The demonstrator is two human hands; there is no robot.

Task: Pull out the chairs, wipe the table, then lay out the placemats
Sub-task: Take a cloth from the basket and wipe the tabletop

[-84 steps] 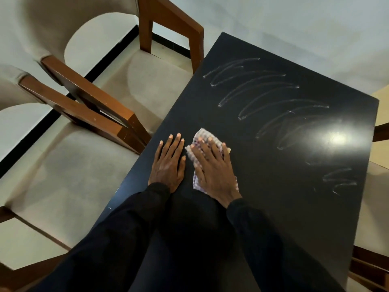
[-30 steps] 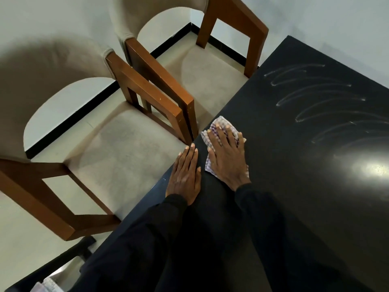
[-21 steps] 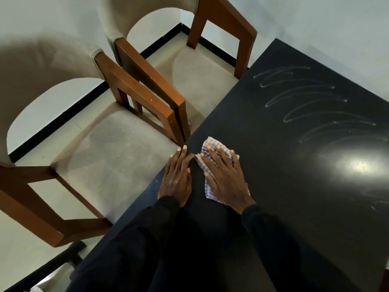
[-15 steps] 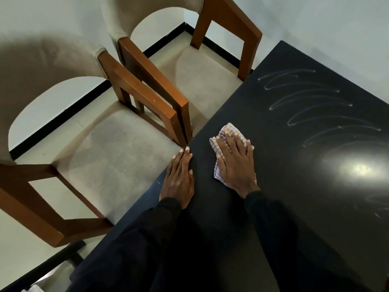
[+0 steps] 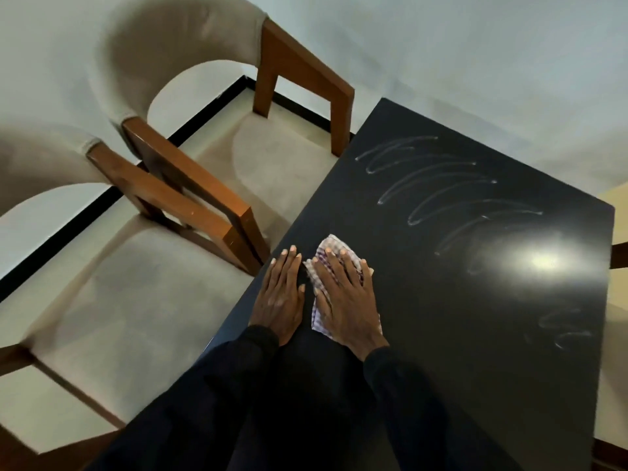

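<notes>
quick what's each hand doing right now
Left hand: open, flat on the table.
Right hand: open, pressing the cloth flat.

Dim, soft indoor light. A white glare patch bloomed on the black tabletop [image 5: 475, 334] at 3 o'clock; chairs [image 5: 119, 300] at 9 o'clock were motion-blurred and bowed by wide-angle distortion.

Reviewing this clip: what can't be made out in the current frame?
Head view only.
Checked cloth: mostly covered by the right hand pressing it; its full shape is hidden.
Table: near end hidden under the dark sleeves and cut by the bottom edge.
Wipe streaks: lost in the glare, extent there unclear.
Near chair: blurred, legs cut off by the frame edge.
Placemats: none in view.
</notes>
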